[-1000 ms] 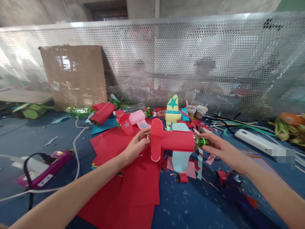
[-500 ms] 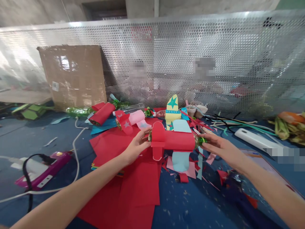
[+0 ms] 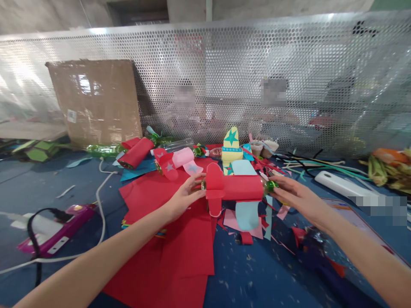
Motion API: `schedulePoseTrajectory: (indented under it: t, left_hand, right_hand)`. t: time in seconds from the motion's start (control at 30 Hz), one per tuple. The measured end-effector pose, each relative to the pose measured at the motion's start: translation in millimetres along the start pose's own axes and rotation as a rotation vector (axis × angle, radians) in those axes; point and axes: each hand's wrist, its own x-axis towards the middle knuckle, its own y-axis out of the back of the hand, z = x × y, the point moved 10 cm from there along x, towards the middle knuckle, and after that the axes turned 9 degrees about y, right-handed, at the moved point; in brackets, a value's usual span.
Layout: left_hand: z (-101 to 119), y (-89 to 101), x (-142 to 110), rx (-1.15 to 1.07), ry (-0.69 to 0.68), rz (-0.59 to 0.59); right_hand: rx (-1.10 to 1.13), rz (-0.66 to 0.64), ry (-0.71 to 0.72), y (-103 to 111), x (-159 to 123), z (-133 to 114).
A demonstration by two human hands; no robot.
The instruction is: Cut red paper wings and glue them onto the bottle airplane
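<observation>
A bottle airplane (image 3: 242, 187) wrapped in red paper lies sideways between my hands, with pale blue wings and a red tail piece. My left hand (image 3: 184, 199) grips its base end at the left, fingers behind and thumb in front. At the other end, my right hand (image 3: 293, 194) holds the green capped neck between fingers and thumb. Beneath and to the left are sheets of red paper (image 3: 173, 252). Behind it sit a yellow paper-covered bottle craft (image 3: 232, 150) with teal stars and a pink and red one (image 3: 183, 158).
A purple power strip (image 3: 61, 231) with cables is at the left. Cardboard (image 3: 96, 102) leans on a perforated metal screen (image 3: 237, 64), with people behind it. A dark blue glue gun (image 3: 321, 265) lies near my right forearm. Paper scraps (image 3: 229, 218) litter the blue table.
The bottle airplane has rolled slightly between my hands, so its red tail piece and pale blue wings sit at a different angle. Both hands keep their hold.
</observation>
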Motion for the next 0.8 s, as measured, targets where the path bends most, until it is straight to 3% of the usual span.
schedulePoseTrajectory:
  t: [0.33, 0.57, 0.8]
  left_hand:
    - [-14.4, 5.0, 2.7, -0.251, 0.185, 0.039]
    - [2.3, 47.2, 1.0, -0.356, 0.064, 0.339]
    - [4.7, 53.3, -0.5, -0.212, 0.05, 0.371]
  right_hand:
    - [0.059, 0.076, -0.045, 4.5, -0.2, 2.0]
    - [0.016, 0.227, 0.013, 25.1, 0.6, -1.5]
    - [-0.019, 0.299, 0.103, 38.5, 0.6, -12.7]
